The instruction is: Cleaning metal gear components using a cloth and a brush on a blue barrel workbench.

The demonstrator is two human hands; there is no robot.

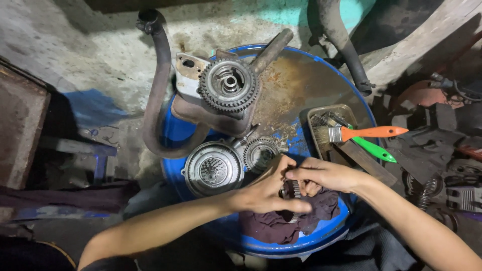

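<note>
My left hand (263,190) and my right hand (321,175) meet over the near edge of a blue drum lid (329,85). Between them they grip a small toothed metal gear (292,189). A dark maroon rag (281,223) lies bunched under the hands and the gear. Just left of my left hand sit a round clutch housing (213,169) and a smaller toothed disc (260,153) on the lid. Further back, a larger gear assembly (229,85) rests on a rusty bracket.
A shallow metal tray (321,113) on the lid's right holds an orange-handled brush (364,133) and a green-handled tool (374,149). A bent rusty exhaust pipe (159,85) curves over the left. Scrap engine parts (442,150) litter the floor at right.
</note>
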